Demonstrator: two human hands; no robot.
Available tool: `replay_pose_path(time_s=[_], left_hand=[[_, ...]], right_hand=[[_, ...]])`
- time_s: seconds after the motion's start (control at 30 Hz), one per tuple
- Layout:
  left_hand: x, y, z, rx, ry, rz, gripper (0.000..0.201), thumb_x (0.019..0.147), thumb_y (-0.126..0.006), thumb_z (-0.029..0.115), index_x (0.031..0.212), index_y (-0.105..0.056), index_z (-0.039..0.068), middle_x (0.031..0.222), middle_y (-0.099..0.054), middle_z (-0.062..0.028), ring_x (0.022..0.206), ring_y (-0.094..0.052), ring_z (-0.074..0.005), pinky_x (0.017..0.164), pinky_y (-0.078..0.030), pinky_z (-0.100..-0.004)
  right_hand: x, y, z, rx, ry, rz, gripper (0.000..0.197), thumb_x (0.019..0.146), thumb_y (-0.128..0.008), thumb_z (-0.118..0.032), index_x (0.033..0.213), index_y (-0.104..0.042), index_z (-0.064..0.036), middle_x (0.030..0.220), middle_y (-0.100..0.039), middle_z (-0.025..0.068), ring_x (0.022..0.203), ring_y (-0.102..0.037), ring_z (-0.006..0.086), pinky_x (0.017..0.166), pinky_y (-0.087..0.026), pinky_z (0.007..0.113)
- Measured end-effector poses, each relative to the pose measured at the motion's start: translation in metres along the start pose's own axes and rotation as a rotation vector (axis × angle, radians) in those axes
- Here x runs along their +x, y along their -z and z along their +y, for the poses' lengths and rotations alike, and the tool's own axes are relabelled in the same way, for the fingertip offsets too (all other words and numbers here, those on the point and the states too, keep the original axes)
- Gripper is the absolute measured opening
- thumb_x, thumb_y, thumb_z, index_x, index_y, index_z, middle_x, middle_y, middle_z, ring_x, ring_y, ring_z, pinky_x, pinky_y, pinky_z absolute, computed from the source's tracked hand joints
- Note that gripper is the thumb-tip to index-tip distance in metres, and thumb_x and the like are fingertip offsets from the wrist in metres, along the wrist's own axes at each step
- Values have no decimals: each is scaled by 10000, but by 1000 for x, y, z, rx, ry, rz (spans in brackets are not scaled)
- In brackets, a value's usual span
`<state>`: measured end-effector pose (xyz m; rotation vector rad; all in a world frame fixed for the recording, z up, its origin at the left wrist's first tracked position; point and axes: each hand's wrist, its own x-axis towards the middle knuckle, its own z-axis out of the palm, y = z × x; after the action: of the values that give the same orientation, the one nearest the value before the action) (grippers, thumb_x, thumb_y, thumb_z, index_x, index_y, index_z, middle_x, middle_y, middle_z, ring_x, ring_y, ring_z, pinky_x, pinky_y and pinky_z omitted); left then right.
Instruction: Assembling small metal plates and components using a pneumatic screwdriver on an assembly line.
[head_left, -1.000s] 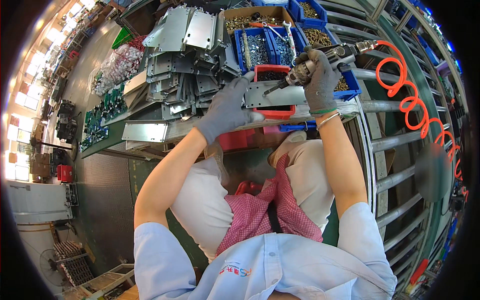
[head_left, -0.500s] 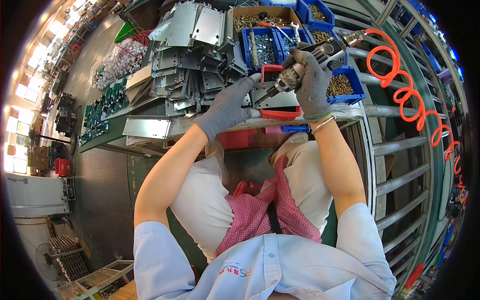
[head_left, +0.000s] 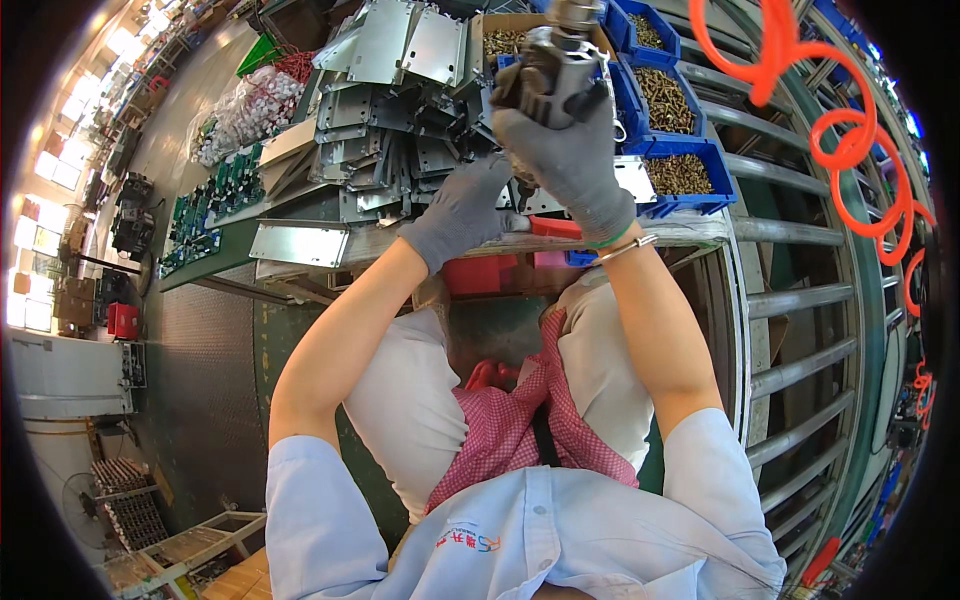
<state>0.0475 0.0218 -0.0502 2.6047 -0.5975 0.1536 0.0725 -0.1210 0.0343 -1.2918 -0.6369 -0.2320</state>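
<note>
My right hand [head_left: 568, 160], in a grey glove, is wrapped round a pneumatic screwdriver [head_left: 548, 78]. The tool stands steeply, and its lower tip is hidden behind my hands. Beneath it lies a flat metal plate [head_left: 636, 180], whose right end shows past my right wrist. A red tray [head_left: 556, 228] is under the plate, mostly covered by my right hand. My left hand [head_left: 458, 218], also gloved, grips the plate's left end, fingers close to the screwdriver's lower part and thumb at the tray's near edge.
Bent metal plates [head_left: 365, 125] are piled left of my hands. Blue bins of brass-coloured fasteners [head_left: 682, 178] stand at the right. A coiled orange air hose [head_left: 840, 140] hangs over the roller conveyor [head_left: 790, 232]. Green circuit boards [head_left: 200, 225] lie far left.
My right hand has swung the screwdriver from a slant to nearly upright and brought it left over the plate. The hose has shifted with it. My left hand has barely moved.
</note>
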Motion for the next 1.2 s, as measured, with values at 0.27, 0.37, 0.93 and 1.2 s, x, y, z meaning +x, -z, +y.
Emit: replay_pose_path(time_s=[0.27,0.37,0.93,1.2], left_hand=[[-2,-4,-3,-19,-138,134,436,665,-784,260,955,-591,-1,923,-614,-183,912,-595,-364,811,-478,-422],[-1,5,7,-19,-65,69,442,663,-790,253,963,-587,0,921,-620,-187,904,-599,-370,799,-482,-421],[0,16,18,-35,19,-34,573,656,-788,238,1104,-517,3,1008,-605,-184,961,-577,-380,838,-470,-422],[7,19,25,-14,-106,87,731,590,-809,277,1219,-501,69,1105,-571,-126,1048,-540,-343,887,-465,-415]], right_hand=[[4,-14,3,-263,-21,-140,215,672,-677,-189,799,-621,-25,658,-638,68,582,-608,135,576,-492,283],[4,-9,3,-253,-27,-121,189,675,-672,-177,774,-622,-24,634,-627,59,561,-603,135,556,-489,283],[6,-2,3,78,-86,-147,172,708,-653,-92,860,-633,-14,721,-627,13,635,-560,59,570,-466,240],[-11,30,-31,35,264,162,266,734,-614,50,995,-618,0,846,-641,52,705,-584,88,623,-494,226]])
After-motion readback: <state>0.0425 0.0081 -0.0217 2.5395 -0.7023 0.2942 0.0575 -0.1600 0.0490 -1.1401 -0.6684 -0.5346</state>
